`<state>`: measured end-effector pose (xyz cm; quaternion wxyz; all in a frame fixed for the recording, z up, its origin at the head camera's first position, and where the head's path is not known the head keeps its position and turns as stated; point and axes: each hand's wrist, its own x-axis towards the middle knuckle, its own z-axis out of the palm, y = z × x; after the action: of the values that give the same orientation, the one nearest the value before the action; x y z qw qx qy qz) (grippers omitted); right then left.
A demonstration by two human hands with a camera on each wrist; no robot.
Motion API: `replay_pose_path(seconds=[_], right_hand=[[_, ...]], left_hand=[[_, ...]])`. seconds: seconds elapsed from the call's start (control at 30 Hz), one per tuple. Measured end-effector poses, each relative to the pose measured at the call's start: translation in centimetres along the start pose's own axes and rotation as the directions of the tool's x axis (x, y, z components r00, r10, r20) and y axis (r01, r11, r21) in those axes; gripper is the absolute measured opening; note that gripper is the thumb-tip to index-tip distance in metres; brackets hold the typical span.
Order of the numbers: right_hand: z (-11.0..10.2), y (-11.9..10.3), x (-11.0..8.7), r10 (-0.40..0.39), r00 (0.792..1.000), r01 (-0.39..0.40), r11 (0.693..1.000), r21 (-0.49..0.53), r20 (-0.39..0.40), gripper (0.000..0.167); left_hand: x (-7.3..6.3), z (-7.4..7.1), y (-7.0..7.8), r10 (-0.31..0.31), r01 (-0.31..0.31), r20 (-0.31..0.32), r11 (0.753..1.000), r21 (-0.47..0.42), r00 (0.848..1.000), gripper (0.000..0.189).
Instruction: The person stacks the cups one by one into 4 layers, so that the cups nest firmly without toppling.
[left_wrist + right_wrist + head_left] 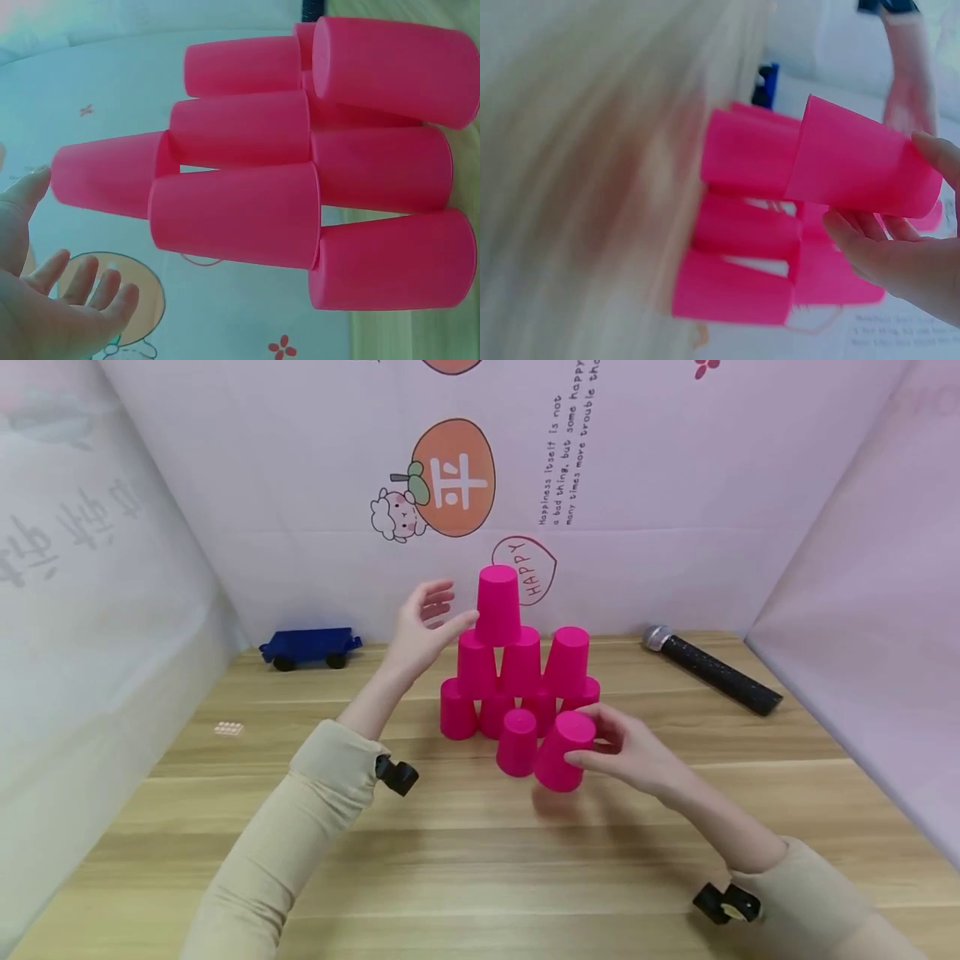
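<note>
My right hand grips a pink cup between thumb and fingers, upside down and slightly tilted, with its shadow on the tabletop below. Just left of it another upside-down pink cup stands in front of a stack of pink cups. The stack has a bottom row, three cups in the middle row and one top cup over the left pair. My left hand is beside that top cup, fingers spread loosely. In the left wrist view the thumb reaches the top cup's base edge.
A blue toy wagon stands at the back left of the wooden table. At the back right lies a black microphone. A small pale patterned piece is on the left. Printed white cloth hangs behind and at both sides.
</note>
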<state>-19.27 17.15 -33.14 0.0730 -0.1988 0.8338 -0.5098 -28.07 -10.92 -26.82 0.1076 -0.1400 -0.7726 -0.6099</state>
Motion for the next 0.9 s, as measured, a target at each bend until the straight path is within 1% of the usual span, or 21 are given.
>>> replay_pose_path(seconds=[0.13,0.23,0.3,0.4,0.53,0.63,0.7,0.8,0.9], right_hand=[[-1.9,-0.6,-0.3,0.012,0.997,-0.011,1.0,0.006,-0.073,0.047],[-3.2,-1.1,-0.4,0.001,0.99,0.0,1.0,0.006,-0.142,0.046],[-4.1,-1.3,-0.4,-0.015,0.982,0.016,1.0,0.006,-0.186,0.044],[-5.2,-1.5,-0.3,-0.03,0.97,0.034,0.999,0.011,-0.24,0.039],[-6.5,-1.8,0.4,-0.027,0.953,0.035,0.999,0.023,-0.302,0.037],[-7.2,-2.4,1.2,-0.029,0.937,0.046,0.998,0.04,-0.349,0.037],[-7.5,-2.9,1.8,-0.038,0.926,0.063,0.996,0.055,-0.376,0.037],[-7.8,-3.6,2.7,-0.066,0.917,0.103,0.992,0.073,-0.393,0.037],[-7.9,-4.3,3.6,-0.082,0.912,0.122,0.99,0.074,-0.401,0.037]], left_hand=[[-1.5,-0.9,-0.1,0.073,-0.076,-0.057,0.996,-0.048,0.996,0.054],[-2.6,-1.4,-0.3,0.089,-0.095,-0.088,0.994,-0.062,0.992,0.052],[-3.3,-1.6,-0.5,0.08,-0.086,-0.093,0.994,-0.069,0.992,0.051],[-4.4,-1.8,-1.1,0.058,-0.065,-0.081,0.994,-0.091,0.995,0.05],[-5.7,-1.5,-1.9,0.041,-0.048,-0.061,0.992,-0.117,0.997,0.048],[-6.6,-0.8,-2.6,0.023,-0.029,-0.047,0.99,-0.136,0.999,0.046],[-7.1,-0.2,-3.1,0.0,-0.004,-0.03,0.989,-0.148,1.0,0.045],[-7.7,0.6,-3.9,-0.031,0.03,-0.004,0.987,-0.158,1.0,0.046],[-8.2,1.4,-4.7,-0.053,0.054,0.01,0.986,-0.156,0.999,0.048]])
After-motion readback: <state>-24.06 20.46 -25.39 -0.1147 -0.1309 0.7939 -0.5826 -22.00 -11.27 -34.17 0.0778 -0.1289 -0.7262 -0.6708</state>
